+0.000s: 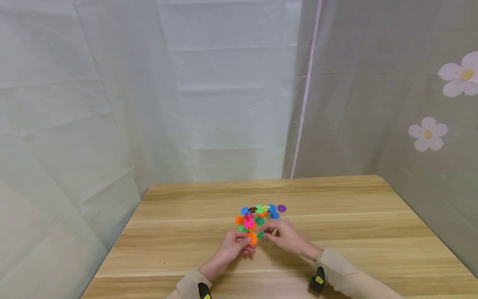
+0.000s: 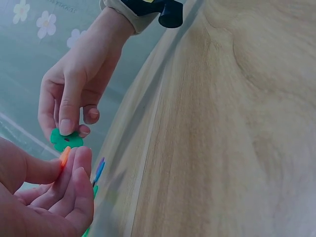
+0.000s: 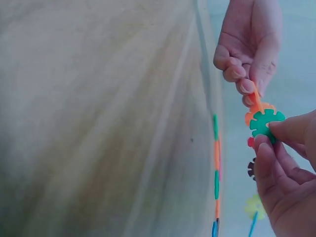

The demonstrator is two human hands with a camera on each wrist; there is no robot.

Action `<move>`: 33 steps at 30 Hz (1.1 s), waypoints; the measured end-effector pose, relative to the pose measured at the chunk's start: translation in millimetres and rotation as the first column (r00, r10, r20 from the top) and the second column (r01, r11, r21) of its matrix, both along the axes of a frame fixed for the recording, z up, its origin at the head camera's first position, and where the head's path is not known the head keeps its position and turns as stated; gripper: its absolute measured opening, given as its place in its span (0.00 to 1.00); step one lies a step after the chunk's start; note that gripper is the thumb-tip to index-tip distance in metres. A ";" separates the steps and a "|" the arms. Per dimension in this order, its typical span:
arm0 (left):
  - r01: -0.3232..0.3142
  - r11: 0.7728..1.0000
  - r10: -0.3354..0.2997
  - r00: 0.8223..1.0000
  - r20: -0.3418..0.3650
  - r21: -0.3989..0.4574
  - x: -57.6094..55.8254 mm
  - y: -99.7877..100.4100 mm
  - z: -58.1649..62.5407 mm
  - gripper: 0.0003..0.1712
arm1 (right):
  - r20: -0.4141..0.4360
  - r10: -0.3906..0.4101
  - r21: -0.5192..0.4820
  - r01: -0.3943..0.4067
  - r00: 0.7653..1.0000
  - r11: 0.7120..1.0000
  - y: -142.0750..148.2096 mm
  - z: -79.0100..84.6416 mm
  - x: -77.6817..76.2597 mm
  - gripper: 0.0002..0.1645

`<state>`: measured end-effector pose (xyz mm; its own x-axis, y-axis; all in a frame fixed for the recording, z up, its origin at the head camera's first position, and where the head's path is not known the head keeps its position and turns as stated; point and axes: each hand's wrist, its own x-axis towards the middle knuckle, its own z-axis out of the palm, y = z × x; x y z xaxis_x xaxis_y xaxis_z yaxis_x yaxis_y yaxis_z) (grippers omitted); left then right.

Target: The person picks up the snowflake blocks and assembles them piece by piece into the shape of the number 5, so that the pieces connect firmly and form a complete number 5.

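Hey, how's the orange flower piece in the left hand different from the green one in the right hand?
Holder: the left hand pinches the orange piece; the right hand pinches the green piece.
Colour: the orange piece is bright orange, the green piece a deeper green.
Pose: in the left wrist view, the orange piece shows a narrow edge, the green piece its flat face.
Shared: both are thin.

Seen from the head view, the left forearm (image 1: 189, 285) is pointing toward two o'clock and the right forearm (image 1: 347, 273) toward ten. The left hand (image 1: 234, 246) is pinching with its thumb against its fingers; the right hand (image 1: 285, 235), hovering at its three o'clock, is pinching likewise.
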<state>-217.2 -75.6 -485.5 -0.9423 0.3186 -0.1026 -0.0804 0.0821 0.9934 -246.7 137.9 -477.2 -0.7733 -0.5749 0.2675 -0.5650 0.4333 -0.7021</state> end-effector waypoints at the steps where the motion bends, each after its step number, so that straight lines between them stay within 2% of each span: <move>1: 0.001 1.000 -0.001 1.000 -0.002 0.004 -0.2 0.0 -0.3 0.12 | 0.003 -0.002 -0.001 0.002 1.000 1.000 -0.5 0.2 0.6 0.09; 5: -0.005 1.000 0.005 1.000 -0.010 0.013 -0.8 0.3 -1.3 0.12 | -0.002 -0.011 -0.023 0.011 1.000 1.000 -3.1 0.7 3.7 0.09; 11: -0.045 0.999 0.045 0.999 -0.009 -0.002 -1.0 -1.0 -0.5 0.12 | -0.115 0.014 -0.015 -0.016 0.993 1.000 -8.5 -2.8 6.7 0.06; 15: -0.056 0.998 0.057 0.998 0.000 -0.033 -1.6 -2.1 -1.2 0.11 | -0.167 0.021 -0.007 -0.022 0.986 1.000 -12.3 -4.9 6.9 0.09; 24: -0.078 0.997 0.078 0.997 -0.006 -0.027 2.1 0.7 3.6 0.11 | -0.237 0.057 0.004 -0.058 0.970 0.998 -17.8 -1.5 5.5 0.15; 29: -0.061 0.998 0.060 0.998 -0.009 -0.032 2.4 -0.8 5.6 0.11 | -0.194 0.085 -0.010 -0.088 0.977 0.996 -16.1 0.9 4.7 0.12; 33: -0.037 0.999 0.037 0.999 -0.004 -0.026 2.6 -2.4 6.4 0.11 | -0.071 0.095 -0.025 -0.097 0.993 0.995 -13.7 5.4 5.6 0.07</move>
<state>-214.6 -78.0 -479.1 -0.9538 0.2807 -0.1070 -0.0801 0.1055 0.9912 -241.1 124.2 -471.8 -0.6937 -0.6371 0.3360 -0.6510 0.3550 -0.6710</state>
